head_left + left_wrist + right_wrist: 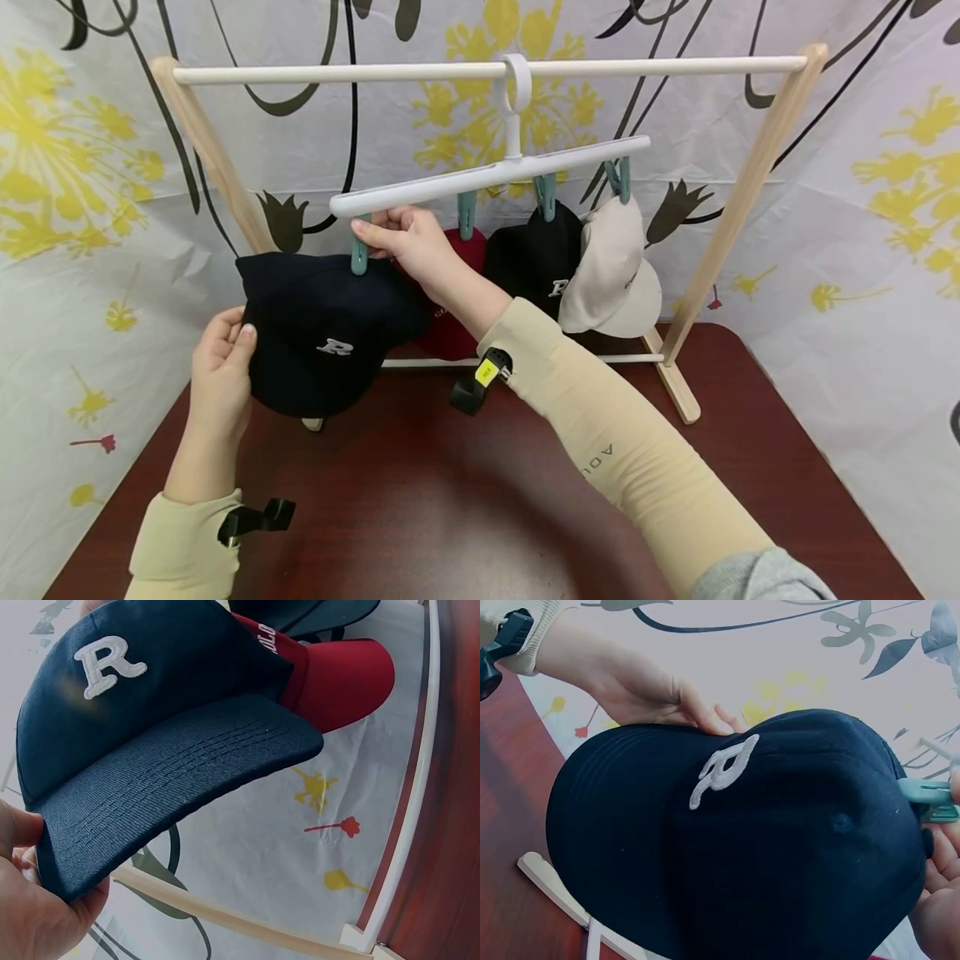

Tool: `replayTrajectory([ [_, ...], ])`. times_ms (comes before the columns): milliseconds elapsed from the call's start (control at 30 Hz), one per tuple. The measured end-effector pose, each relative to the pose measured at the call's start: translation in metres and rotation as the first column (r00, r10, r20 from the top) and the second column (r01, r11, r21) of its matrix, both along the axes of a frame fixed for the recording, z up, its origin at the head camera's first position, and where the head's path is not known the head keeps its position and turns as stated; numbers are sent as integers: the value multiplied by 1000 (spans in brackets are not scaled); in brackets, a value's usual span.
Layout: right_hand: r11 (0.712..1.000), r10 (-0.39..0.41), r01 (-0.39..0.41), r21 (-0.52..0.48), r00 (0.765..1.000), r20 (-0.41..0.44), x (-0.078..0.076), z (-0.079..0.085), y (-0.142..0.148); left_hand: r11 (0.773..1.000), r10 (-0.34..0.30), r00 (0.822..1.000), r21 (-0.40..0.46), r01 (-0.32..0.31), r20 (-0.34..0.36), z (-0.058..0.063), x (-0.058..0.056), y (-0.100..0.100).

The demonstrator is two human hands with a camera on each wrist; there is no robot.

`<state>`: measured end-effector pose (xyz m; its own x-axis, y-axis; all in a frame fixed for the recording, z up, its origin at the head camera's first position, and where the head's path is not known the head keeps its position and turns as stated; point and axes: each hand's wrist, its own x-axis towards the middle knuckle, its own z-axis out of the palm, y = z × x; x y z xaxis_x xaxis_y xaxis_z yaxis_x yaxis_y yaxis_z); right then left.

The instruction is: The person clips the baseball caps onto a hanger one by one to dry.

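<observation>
A navy baseball cap (pixel 315 325) with a white letter R hangs from a teal clip (pixel 360 252) at the left end of a white hanger (pixel 487 177). My left hand (pixel 221 367) grips the cap at its left side, and in the left wrist view those fingers pinch the corner of the brim (pixel 172 772). Up at the clip, my right hand (pixel 420 250) pinches its upper part between thumb and fingers. The right wrist view shows the clip's jaws at the cap's top edge, with the right hand (pixel 937 892) partly cut off.
A red cap (pixel 468 250), a black cap (pixel 532 254) and a white cap (pixel 611 267) hang from other clips to the right. The hanger hooks over the white rod (pixel 660 68) of a wooden rack (pixel 738 225) on a dark red table (pixel 450 483).
</observation>
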<state>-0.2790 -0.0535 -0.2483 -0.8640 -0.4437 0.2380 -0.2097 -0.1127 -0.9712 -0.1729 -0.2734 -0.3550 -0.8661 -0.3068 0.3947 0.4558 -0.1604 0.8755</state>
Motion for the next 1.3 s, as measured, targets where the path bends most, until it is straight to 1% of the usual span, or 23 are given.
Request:
replayTrajectory([
  [100,1000,-25,25,9,1000,14,-1,-3,1,1000,1,1000,3,-1,5,0,-1,0],
  [233,998,-62,63,24,998,-15,-3,-7,2,1000,11,1000,-20,-11,26,-1,-2,1],
  [333,996,-74,75,41,997,-26,-4,-8,2,999,3,999,-40,-1,49,-3,-1,0],
  [500,996,-73,74,56,997,-24,-3,-9,2,998,-22,997,-58,26,78,-4,0,-4],
  [700,997,-65,66,49,997,-35,-1,-11,1,997,-24,994,-66,31,105,-7,1,-5],
  [833,997,-65,68,47,996,-63,0,-13,1,994,-21,989,-104,37,145,-9,1,-7],
  [967,995,-66,71,68,995,-71,-1,-14,2,991,-10,984,-133,34,180,-11,1,-8],
  [1100,995,-56,62,82,995,-82,-2,-16,3,987,-1,980,-159,33,197,-13,-1,-10],
  [1200,995,-46,54,82,994,-100,-3,-18,4,981,-4,979,-187,44,205,-15,-2,-12],
  [1300,996,-38,47,79,993,-115,-4,-20,6,970,3,976,-237,50,219,-18,-2,-14],
])
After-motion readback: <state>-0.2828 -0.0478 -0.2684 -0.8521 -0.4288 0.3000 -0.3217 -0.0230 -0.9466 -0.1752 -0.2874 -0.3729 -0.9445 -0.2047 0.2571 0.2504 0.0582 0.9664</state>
